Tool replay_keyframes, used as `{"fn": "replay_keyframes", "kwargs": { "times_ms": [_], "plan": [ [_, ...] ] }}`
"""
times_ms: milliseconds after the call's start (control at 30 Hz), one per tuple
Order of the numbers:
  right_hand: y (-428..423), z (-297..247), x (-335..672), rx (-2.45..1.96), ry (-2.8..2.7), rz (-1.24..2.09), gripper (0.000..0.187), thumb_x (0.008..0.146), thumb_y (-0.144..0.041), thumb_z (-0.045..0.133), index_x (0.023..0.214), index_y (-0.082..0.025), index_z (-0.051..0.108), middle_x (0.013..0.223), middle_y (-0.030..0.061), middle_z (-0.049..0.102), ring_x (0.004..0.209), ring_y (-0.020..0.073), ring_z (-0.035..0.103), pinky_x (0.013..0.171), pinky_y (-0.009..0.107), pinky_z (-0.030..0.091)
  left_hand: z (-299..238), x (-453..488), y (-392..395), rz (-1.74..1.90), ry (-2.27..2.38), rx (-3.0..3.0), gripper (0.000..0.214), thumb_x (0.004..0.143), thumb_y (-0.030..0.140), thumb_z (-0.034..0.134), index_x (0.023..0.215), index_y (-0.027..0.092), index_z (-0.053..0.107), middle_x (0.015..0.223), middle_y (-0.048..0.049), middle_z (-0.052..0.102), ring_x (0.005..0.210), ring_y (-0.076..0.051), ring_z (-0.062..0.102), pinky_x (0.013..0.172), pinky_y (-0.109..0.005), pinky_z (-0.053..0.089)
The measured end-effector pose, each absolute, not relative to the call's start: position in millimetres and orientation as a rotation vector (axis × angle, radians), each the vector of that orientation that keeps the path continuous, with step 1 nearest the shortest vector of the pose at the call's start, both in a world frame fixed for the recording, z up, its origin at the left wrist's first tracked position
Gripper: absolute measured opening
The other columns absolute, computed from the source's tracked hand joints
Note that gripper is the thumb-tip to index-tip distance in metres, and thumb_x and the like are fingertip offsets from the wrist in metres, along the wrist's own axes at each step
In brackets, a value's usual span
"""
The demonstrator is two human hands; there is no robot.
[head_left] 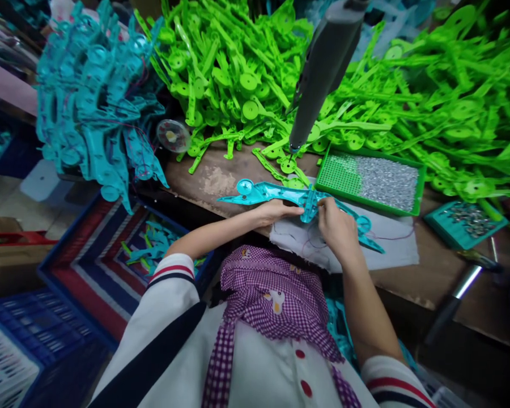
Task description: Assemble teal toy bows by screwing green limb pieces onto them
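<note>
A long teal plastic part lies across the near edge of the workbench, over a grey cloth pad. My left hand rests on its middle with fingers closed on it. My right hand pinches the same part just to the right, fingers curled over its centre. A thin wire trails from the part across the pad. A grey electric screwdriver hangs above the bench, its tip over a green plastic piece beyond my hands.
A large heap of green plastic parts fills the back of the bench. A green tray of small screws sits right of my hands, a teal tray farther right. Teal assembled parts pile at left above a striped bin.
</note>
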State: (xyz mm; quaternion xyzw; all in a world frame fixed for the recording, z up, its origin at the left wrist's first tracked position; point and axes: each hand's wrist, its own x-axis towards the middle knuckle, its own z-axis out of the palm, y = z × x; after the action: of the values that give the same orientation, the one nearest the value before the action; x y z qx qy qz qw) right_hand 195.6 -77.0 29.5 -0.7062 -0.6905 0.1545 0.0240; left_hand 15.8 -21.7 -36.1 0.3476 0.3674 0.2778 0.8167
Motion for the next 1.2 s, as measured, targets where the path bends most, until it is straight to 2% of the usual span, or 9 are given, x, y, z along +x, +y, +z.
{"fn": "replay_keyframes", "kwargs": {
  "times_ms": [233,367,467,567,667,867,933,1067,1200],
  "plan": [
    [-74,42,198,-2.110,-2.409,0.514,0.032,0.098,-0.018,0.028,0.110,-0.018,0.057,0.094,0.0121,0.075,0.077,0.0258,0.063,0.080,0.039,0.036,-29,26,-31,0.501,0.783,0.708,0.045,0.056,0.030,0.095,0.090,0.013,0.071,0.089,-0.0059,0.073,0.093,-0.018,0.068,0.107,-0.045,0.047],
    [-68,34,207,-2.184,-2.291,0.633,0.026,0.095,-0.022,0.038,0.103,-0.021,0.063,0.093,0.0110,0.075,0.081,0.0257,0.064,0.075,0.035,0.037,-20,22,-41,0.325,0.852,0.858,0.030,0.077,0.040,0.083,0.079,0.014,0.068,0.076,-0.0041,0.069,0.068,-0.012,0.065,0.080,-0.035,0.056],
    [-61,19,213,-2.183,-2.201,0.747,0.022,0.091,-0.025,0.046,0.095,-0.022,0.067,0.088,0.0085,0.073,0.078,0.0229,0.063,0.069,0.032,0.037,-5,5,-41,0.035,0.740,1.216,0.035,0.088,0.047,0.070,0.073,0.015,0.067,0.069,-0.0043,0.067,0.057,-0.013,0.061,0.064,-0.032,0.051],
    [-57,10,213,-2.159,-2.152,0.777,0.021,0.088,-0.024,0.049,0.092,-0.022,0.069,0.084,0.0066,0.073,0.076,0.0208,0.062,0.066,0.030,0.037,7,-9,-32,0.175,0.713,1.782,0.015,0.089,0.033,0.069,0.089,0.019,0.074,0.087,-0.0058,0.070,0.082,-0.019,0.066,0.080,-0.034,0.051],
    [-59,13,206,-2.246,-2.155,0.732,0.022,0.090,-0.023,0.049,0.096,-0.022,0.070,0.091,0.0088,0.074,0.080,0.0228,0.065,0.067,0.031,0.037,6,-8,-20,0.360,0.813,2.178,0.015,0.085,0.020,0.068,0.098,0.021,0.075,0.104,-0.0083,0.067,0.102,-0.024,0.062,0.095,-0.038,0.047],
    [-76,21,197,-2.287,-2.097,0.704,0.028,0.097,-0.030,0.044,0.108,-0.021,0.067,0.094,0.0140,0.075,0.086,0.0298,0.068,0.070,0.035,0.041,-11,5,-8,0.324,0.818,2.166,0.008,0.082,0.016,0.068,0.086,0.021,0.074,0.090,-0.0047,0.065,0.090,-0.021,0.060,0.086,-0.034,0.045],
    [-85,18,205,-2.157,-2.026,0.774,0.027,0.095,-0.033,0.050,0.114,-0.021,0.065,0.095,0.0118,0.075,0.088,0.0292,0.069,0.072,0.036,0.044,-11,5,-4,0.300,0.833,2.096,0.004,0.079,0.019,0.073,0.084,0.019,0.073,0.086,-0.0032,0.066,0.085,-0.019,0.059,0.081,-0.032,0.043],
    [-98,14,229,-1.816,-1.880,0.919,0.044,0.089,-0.039,0.059,0.130,-0.022,0.057,0.101,0.0086,0.074,0.082,0.0242,0.069,0.073,0.036,0.051,-7,1,8,0.314,0.796,1.913,0.010,0.076,0.025,0.077,0.079,0.017,0.071,0.080,-0.0022,0.066,0.077,-0.016,0.058,0.074,-0.030,0.041],
    [-89,7,237,-1.710,-1.766,0.789,0.037,0.088,-0.037,0.057,0.120,-0.020,0.062,0.110,0.0114,0.073,0.083,0.0223,0.067,0.080,0.038,0.053,-4,-3,13,0.406,0.767,1.821,0.011,0.080,0.027,0.069,0.079,0.018,0.065,0.079,-0.0019,0.063,0.074,-0.015,0.055,0.072,-0.030,0.040]
  ]
}}
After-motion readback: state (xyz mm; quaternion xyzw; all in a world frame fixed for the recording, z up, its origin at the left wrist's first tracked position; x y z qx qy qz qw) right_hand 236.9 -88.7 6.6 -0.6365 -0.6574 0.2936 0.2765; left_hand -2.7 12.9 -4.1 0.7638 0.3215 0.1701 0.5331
